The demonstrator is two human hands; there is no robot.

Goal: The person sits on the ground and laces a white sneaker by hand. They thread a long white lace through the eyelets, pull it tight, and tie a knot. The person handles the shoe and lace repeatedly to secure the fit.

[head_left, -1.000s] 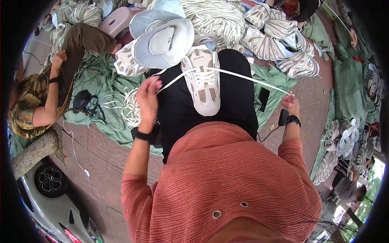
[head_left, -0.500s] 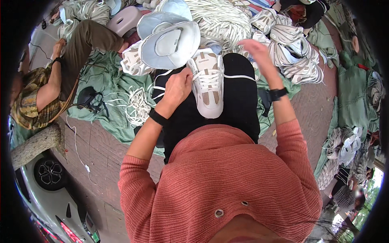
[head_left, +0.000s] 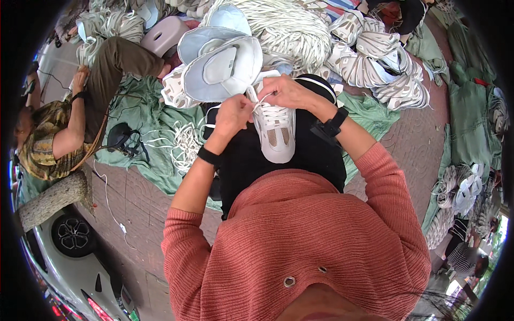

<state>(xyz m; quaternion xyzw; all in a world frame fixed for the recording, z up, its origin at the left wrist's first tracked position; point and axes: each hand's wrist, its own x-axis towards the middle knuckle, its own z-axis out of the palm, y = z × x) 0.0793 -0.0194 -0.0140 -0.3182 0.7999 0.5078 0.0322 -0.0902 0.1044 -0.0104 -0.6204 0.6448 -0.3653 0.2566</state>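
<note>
A white and beige shoe upper (head_left: 278, 138) lies on my lap, its toe toward me and white lacing across its front. At its left edge, my left hand (head_left: 234, 115) is closed in a pinch on the shoelace. My right hand (head_left: 284, 92) reaches over the tongue end, fingers pinched on the white shoelace (head_left: 259, 102) near the upper eyelets. A loose length of lace loops behind my right wrist over my knee. The tongue is partly hidden by my right hand. Pale blue-lined shoe uppers (head_left: 222, 64) are stacked just beyond my left hand.
A tangle of white laces (head_left: 184, 143) lies on the green cloth (head_left: 155, 168) at left. Beyond my knees sit a big heap of laces (head_left: 289, 29) and bundled uppers (head_left: 375, 59). At left, another person (head_left: 64, 128) sits near a pink stool (head_left: 163, 36); a car (head_left: 80, 267) stands behind.
My right hand has come in from the right, where it was raised and apart, to the shoe's upper eyelets. My left hand stays at the shoe's left edge.
</note>
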